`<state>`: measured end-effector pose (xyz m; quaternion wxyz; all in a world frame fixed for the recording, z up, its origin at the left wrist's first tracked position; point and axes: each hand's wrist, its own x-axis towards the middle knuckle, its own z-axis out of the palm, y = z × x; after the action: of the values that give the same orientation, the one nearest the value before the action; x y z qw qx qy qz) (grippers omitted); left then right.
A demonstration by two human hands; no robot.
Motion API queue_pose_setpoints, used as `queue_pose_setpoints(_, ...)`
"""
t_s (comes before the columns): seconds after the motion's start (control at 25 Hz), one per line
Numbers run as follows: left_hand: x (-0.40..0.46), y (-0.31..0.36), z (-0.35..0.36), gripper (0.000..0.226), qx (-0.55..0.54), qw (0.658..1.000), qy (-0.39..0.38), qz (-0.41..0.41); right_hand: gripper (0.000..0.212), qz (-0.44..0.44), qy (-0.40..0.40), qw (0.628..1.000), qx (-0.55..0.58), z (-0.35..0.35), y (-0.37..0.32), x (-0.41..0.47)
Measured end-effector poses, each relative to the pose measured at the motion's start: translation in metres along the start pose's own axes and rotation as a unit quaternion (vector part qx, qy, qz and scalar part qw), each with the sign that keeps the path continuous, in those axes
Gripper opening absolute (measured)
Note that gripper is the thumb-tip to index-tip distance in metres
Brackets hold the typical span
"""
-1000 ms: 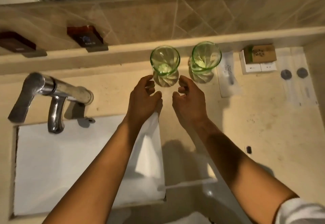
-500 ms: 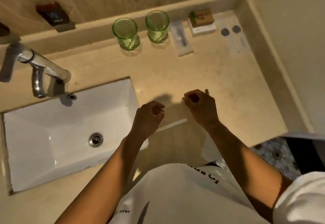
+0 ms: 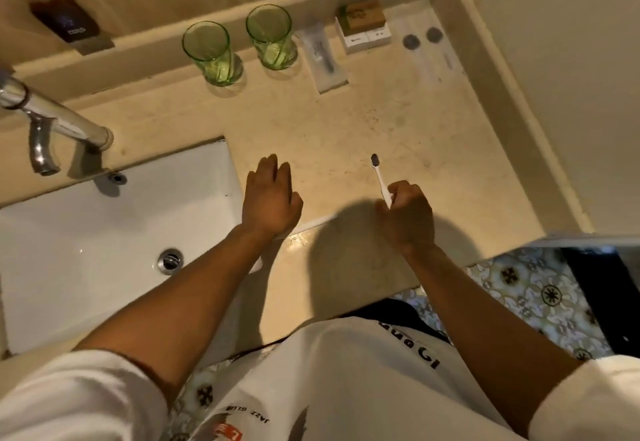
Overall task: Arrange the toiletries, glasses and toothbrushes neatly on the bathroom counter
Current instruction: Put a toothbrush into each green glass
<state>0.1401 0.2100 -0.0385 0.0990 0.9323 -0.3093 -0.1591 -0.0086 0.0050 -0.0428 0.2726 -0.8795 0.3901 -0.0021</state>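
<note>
My right hand (image 3: 408,215) is shut on a white toothbrush (image 3: 380,177), whose dark bristle head points up and away over the counter (image 3: 381,122). My left hand (image 3: 270,195) lies palm down with fingers stretched out, at the sink's right edge. It covers one end of a thin white stick (image 3: 313,222) lying on the counter between my hands. Two green glasses (image 3: 211,53) (image 3: 273,35) stand side by side against the back ledge, both upright and empty.
Right of the glasses lie a long white sachet (image 3: 325,60), a brown box on white boxes (image 3: 363,25) and clear packets with dark discs (image 3: 422,39). The white sink (image 3: 86,233) and chrome tap (image 3: 52,122) are on the left. A dark bottle (image 3: 69,25) sits on the ledge.
Both hands pulled back from the glasses to the counter's front. My right hand picked up the toothbrush and raised it, so its head now shows. My left hand spread flat.
</note>
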Motion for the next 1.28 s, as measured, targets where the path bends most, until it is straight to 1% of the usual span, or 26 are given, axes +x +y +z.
queue_pose_setpoints(0.08,0.012,0.001,0.001,0.061,0.028,0.998,0.004,-0.06,0.019,-0.01,-0.03,0.998,-0.051,-0.001,0.008,0.014)
queue_pose_setpoints(0.12,0.019,0.002,0.002,0.065,0.034,0.996,0.006,-0.084,0.02,-0.013,-0.049,0.997,-0.053,-0.002,0.009,0.019)
queue_pose_setpoints(0.24,0.047,0.004,0.007,0.072,0.01,0.991,0.019,-0.131,0.013,-0.003,-0.103,0.995,-0.001,-0.004,0.004,0.037)
queue_pose_setpoints(0.32,0.065,0.0,0.011,0.073,-0.005,0.99,0.037,-0.138,0.009,-0.023,-0.138,0.99,0.035,-0.008,0.001,0.049)
queue_pose_setpoints(0.4,0.079,-0.009,0.016,0.074,-0.009,0.99,0.064,-0.129,0.013,-0.059,-0.171,0.981,0.07,-0.013,-0.011,0.07)
queue_pose_setpoints(0.56,0.086,-0.024,0.022,0.073,-0.029,0.986,0.119,-0.111,0.016,-0.094,-0.192,0.962,0.168,-0.02,-0.065,0.124)
queue_pose_setpoints(0.64,0.086,-0.024,0.023,0.071,-0.032,0.986,0.122,-0.11,0.014,-0.108,-0.185,0.955,0.205,-0.024,-0.102,0.147)
queue_pose_setpoints(0.72,0.086,-0.025,0.023,0.071,-0.024,0.986,0.116,-0.117,0.013,-0.153,-0.172,0.945,0.232,-0.026,-0.145,0.175)
queue_pose_setpoints(0.84,0.09,-0.027,0.026,0.071,-0.009,0.987,0.107,-0.121,0.014,-0.25,-0.105,0.932,0.241,-0.033,-0.196,0.212)
queue_pose_setpoints(0.88,0.09,-0.028,0.027,0.071,-0.005,0.986,0.11,-0.122,0.012,-0.27,-0.087,0.922,0.262,-0.036,-0.208,0.223)
queue_pose_setpoints(1.0,0.089,-0.028,0.029,0.073,0.008,0.988,0.096,-0.119,0.011,-0.248,-0.086,0.894,0.364,-0.042,-0.228,0.244)
queue_pose_setpoints(1.08,0.088,-0.031,0.03,0.073,0.007,0.988,0.101,-0.118,0.01,-0.25,-0.067,0.895,0.362,-0.039,-0.238,0.256)
queue_pose_setpoints(1.2,0.088,-0.031,0.028,0.073,0.002,0.988,0.1,-0.115,0.017,-0.25,-0.048,0.902,0.349,-0.031,-0.246,0.269)
queue_pose_setpoints(1.28,0.088,-0.032,0.029,0.074,-0.008,0.988,0.103,-0.116,0.019,-0.239,-0.042,0.913,0.328,-0.024,-0.25,0.276)
